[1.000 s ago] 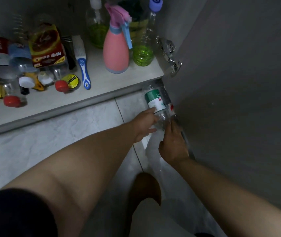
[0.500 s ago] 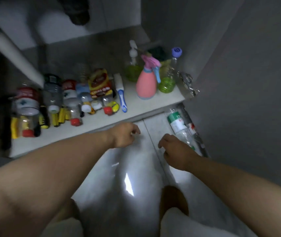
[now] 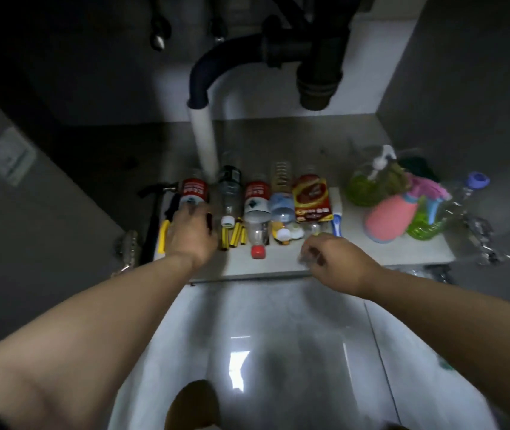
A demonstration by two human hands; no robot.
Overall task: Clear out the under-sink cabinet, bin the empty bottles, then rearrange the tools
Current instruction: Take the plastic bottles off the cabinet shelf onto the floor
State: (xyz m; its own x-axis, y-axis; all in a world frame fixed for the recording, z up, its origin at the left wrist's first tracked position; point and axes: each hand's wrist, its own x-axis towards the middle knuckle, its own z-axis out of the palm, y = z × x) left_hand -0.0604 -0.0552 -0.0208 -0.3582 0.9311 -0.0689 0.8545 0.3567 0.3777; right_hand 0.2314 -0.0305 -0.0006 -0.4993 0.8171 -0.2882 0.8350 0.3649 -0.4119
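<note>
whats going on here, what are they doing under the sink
A person reaches onto the under-sink cabinet shelf with both hands. The left hand lies over the leftmost red-labelled bottle; the right hand is near the shelf's front edge by something small and clear, too blurred to name. A hammer, other bottles and a pink spray bottle sit on the shelf.

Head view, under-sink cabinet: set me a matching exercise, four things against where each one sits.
Things:
1 hammer
2 pink spray bottle
3 black drain pipe
4 red-capped bottle

Places:
A overhead, above the shelf
B right part of the shelf
C left end of the shelf
D middle of the row, cap toward the front edge

Pairs: 1-C, 2-B, 3-A, 4-D
</note>
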